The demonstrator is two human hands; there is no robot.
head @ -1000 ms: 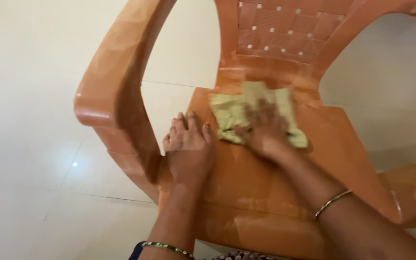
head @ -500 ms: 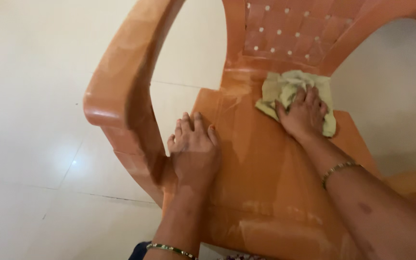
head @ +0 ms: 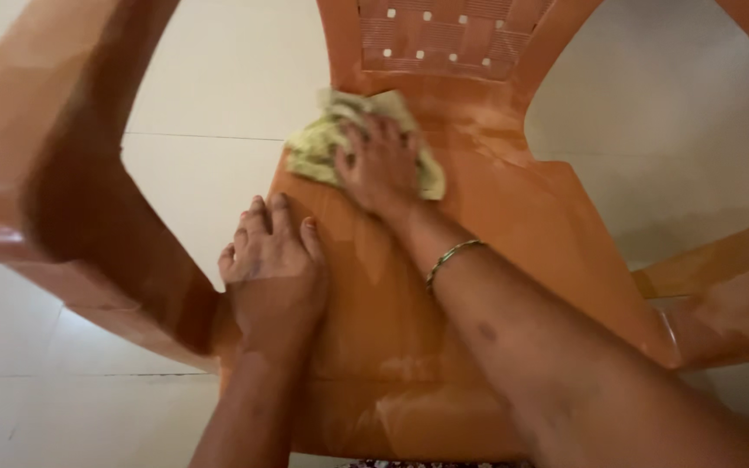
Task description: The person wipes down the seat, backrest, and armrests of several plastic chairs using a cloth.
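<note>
orange plastic chair (head: 513, 260) fills most of the view, seen from above; seat glossy, backrest with a grid of small square holes at the top edge, armrests curving out on both sides. pale tiled floor (head: 210, 87) shows through the gaps under the armrests. right forearm crosses the seat diagonally from the lower right. left hand (head: 272, 276) lies flat, palm down, on the seat's left edge, fingers together and extended, gripping nothing. right hand (head: 379, 165) presses palm down on a crumpled yellow-green cloth (head: 318, 147), fingers spread over it, not closed around it. cloth sits at the rear left of the seat, just below the backrest. thin metal bangle (head: 451, 257) circles the right wrist.
</note>
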